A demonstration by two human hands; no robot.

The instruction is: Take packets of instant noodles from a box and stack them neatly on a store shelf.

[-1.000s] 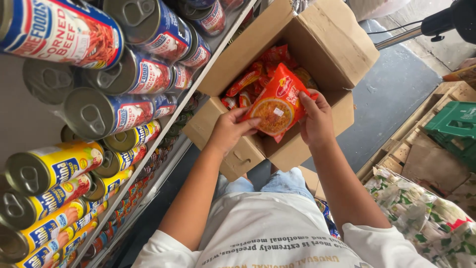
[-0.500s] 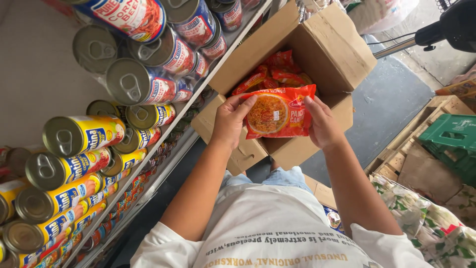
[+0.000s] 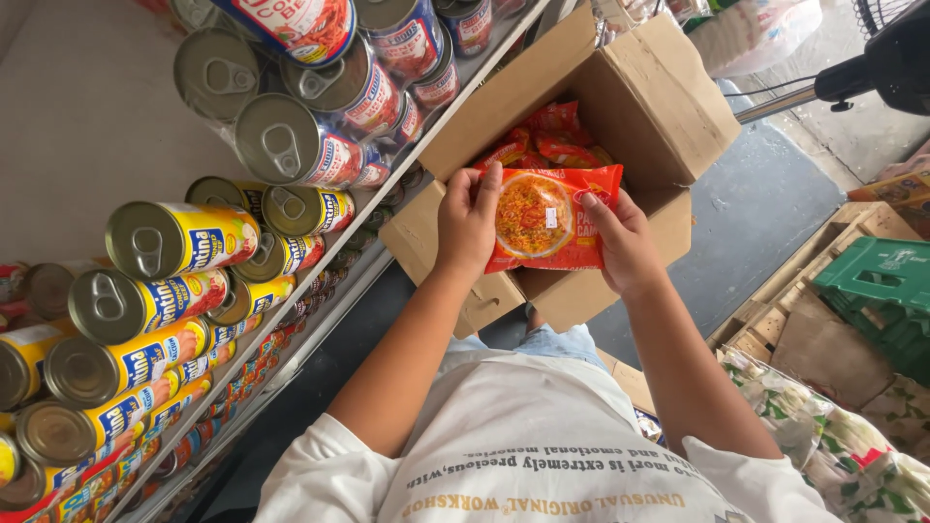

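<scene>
Above the open cardboard box (image 3: 620, 107) beside the canned-goods shelf (image 3: 320, 291), the orange instant-noodle packet (image 3: 552, 218) has turned from tilted to flat and face-up, lifted clear of the packets inside. The left hand (image 3: 467, 221) and right hand (image 3: 625, 242) clamp its opposite edges.

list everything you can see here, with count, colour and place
noodle packet: one, orange-red, held flat over the open box
cardboard box: one, brown, flaps open, beside the shelf
packets in box: several, orange-red, exact count hidden
yellow cans: many, lying on their sides on the shelf, left
red and blue cans: several, upper shelf
green crate: one, right edge
fan: one, black, top right
left hand: fingers on the packet's left edge
right hand: fingers on its right edge
</scene>
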